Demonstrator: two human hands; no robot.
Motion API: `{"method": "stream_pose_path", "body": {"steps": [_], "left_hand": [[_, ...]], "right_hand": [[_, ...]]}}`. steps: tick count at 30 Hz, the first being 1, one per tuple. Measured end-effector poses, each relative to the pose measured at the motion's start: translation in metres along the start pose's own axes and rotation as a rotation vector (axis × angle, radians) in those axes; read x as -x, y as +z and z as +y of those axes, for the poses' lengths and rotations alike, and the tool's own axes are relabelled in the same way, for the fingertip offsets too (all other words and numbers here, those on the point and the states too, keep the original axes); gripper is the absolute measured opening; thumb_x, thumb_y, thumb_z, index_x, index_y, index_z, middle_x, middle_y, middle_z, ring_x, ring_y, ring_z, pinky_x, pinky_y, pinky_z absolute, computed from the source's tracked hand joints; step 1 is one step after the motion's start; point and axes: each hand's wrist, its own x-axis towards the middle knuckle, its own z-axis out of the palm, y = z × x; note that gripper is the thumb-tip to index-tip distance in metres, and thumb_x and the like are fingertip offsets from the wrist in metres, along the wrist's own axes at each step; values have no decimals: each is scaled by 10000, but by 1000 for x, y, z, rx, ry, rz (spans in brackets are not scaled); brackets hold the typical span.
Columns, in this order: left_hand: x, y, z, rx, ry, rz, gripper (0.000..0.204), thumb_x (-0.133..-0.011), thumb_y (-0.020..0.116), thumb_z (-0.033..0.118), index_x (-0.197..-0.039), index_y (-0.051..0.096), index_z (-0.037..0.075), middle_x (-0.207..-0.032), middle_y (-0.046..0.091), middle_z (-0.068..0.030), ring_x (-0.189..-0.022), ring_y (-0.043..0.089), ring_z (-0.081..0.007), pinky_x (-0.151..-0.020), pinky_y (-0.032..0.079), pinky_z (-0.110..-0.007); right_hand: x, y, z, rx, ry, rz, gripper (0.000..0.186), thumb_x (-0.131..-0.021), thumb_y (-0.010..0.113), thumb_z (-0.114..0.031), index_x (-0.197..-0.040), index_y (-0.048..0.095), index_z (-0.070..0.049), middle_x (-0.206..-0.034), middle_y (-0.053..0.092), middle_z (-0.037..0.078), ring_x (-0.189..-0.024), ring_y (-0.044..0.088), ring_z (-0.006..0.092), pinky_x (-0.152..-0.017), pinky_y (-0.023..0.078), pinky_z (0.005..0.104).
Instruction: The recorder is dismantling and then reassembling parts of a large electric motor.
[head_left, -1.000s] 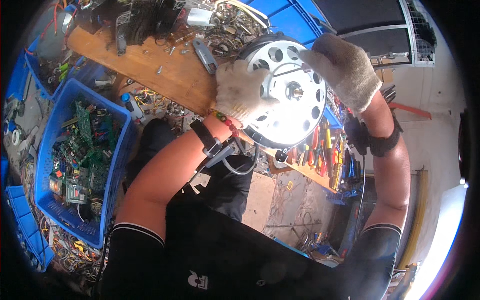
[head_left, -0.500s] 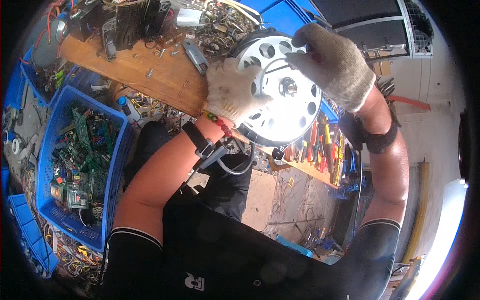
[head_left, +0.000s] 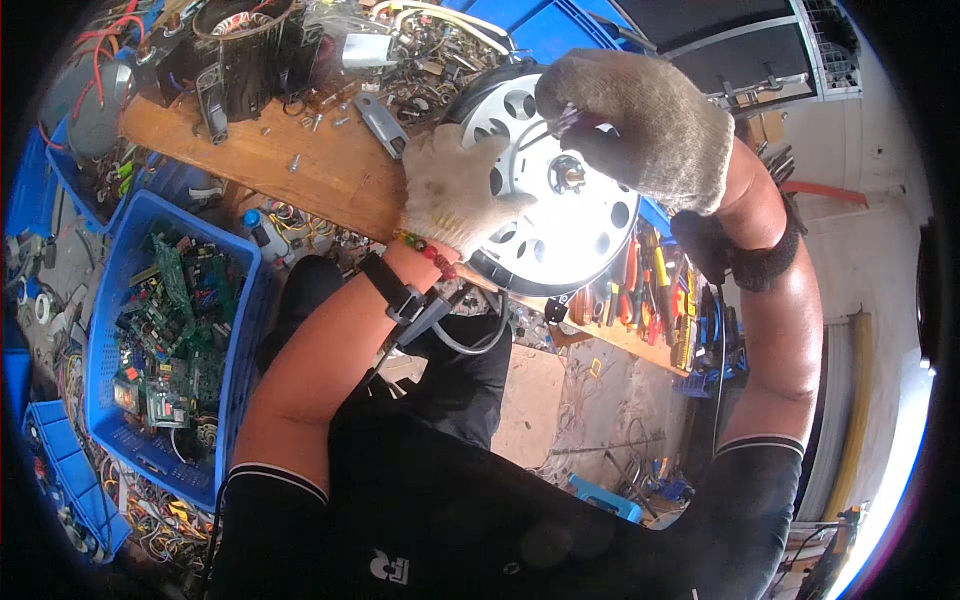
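Note:
A white wheel (head_left: 590, 245) with a ring of round holes and a metal shaft at its middle stands at the bench edge, dark round its far rim. My left hand (head_left: 450, 190), in a pale knit glove, grips the wheel's left side, its thumb across the white face. Over the upper right of the wheel, my right hand (head_left: 635, 125) wears a greyer glove. Its fingers are bent and pressed together close to the disc. Whatever they hold is too small and covered to make out. A grey cable (head_left: 470, 345) hangs below the wheel.
Left of the wheel, a grey metal piece (head_left: 380, 125) and several screws lie on the wooden bench (head_left: 270, 145). Loose metal parts (head_left: 440, 65) are heaped behind. Pliers and screwdrivers (head_left: 640, 285) line the right side. A blue crate (head_left: 235, 330) of circuit boards stands at lower left.
My right hand has shifted left over the wheel, and its fingers, apart before, have come together. My left hand keeps its place on the rim as the view shifts slightly.

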Motion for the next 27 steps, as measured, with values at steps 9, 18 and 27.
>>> {"method": "stream_pose_path", "body": {"steps": [9,18,27], "left_hand": [[-2,-4,-2,18,3,-25,635,-660,862,567,-1144,758,170,-1083,591,-159,-1095,553,-364,-1006,396,-531],[-10,-12,16,-12,-111,-179,765,-666,923,466,-1283,685,82,-1261,609,-218,-1163,601,-392,-999,499,-493],[-30,1,44,-157,445,-203,624,-791,836,353,-1342,665,118,-1334,594,-150,-1270,530,-367,-1111,406,-511]], "right_hand": [[1,-5,-11,-16,245,53,234,-994,687,-266,-1132,717,-80,-830,761,81,-743,740,177,-688,582,310],[56,-18,-23,-297,276,338,167,-928,696,-178,-999,723,-28,-895,740,174,-820,747,295,-735,586,387],[223,153,-58,29,772,1002,337,-934,649,-128,-1262,725,-111,-1237,711,106,-1138,695,289,-963,563,388]]}}
